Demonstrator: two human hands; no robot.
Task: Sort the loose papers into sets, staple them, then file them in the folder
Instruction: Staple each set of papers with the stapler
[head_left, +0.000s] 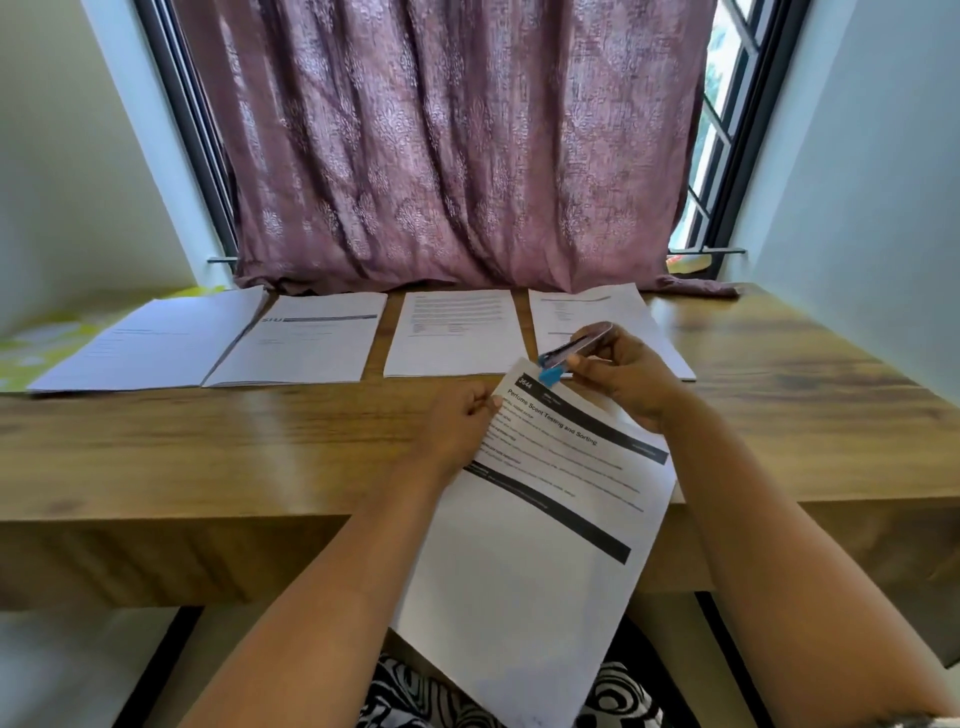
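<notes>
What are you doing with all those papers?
A person is stapling. The left hand holds a printed paper set by its edge, and the right hand grips a stapler at the set's top corner. Four more paper piles lie in a row on the wooden table.

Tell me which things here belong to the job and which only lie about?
Job: white printed paper set in left hand; small blue stapler in right hand; four white paper piles.
Lying about: mauve patterned curtain; brown wooden table.
</notes>
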